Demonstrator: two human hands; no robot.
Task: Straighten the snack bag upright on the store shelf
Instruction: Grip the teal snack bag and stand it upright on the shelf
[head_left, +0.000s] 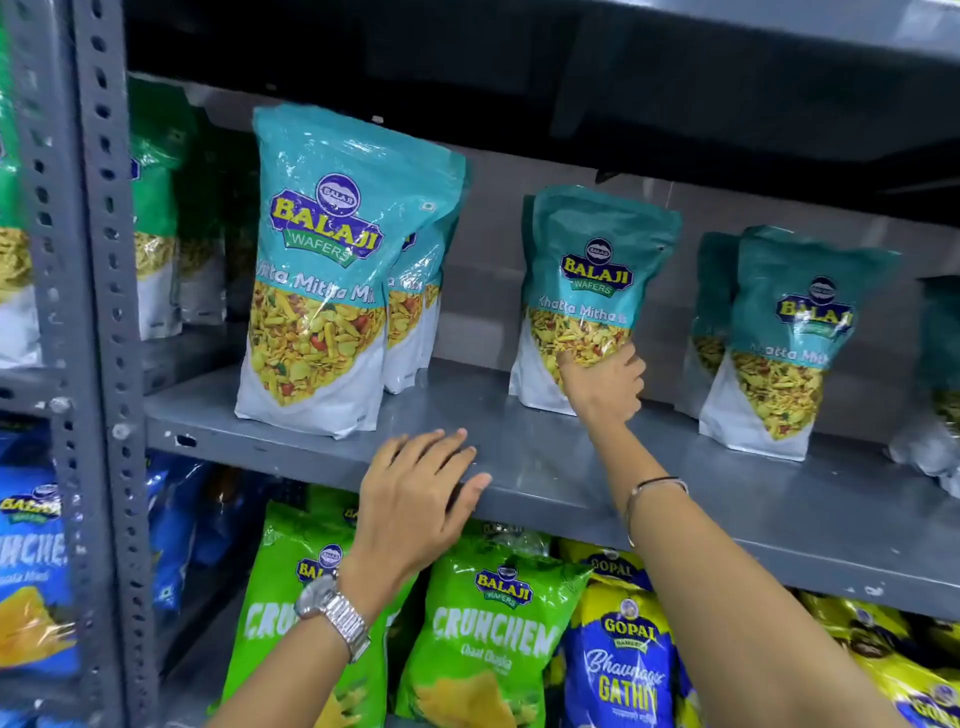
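1. Right hand (602, 384) closed around lower front of snack bag (592, 291), mid-shelf (545, 467), leaning slightly.
2. Left hand (415, 499) flat, empty, on near shelf edge.
3. Next, probably: nudge base square, release.

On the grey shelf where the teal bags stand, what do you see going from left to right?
Green snack bags → big teal Balaji snack bag at the front → teal Balaji snack bag with the right hand on its lower front → teal Balaji snack bag further right.
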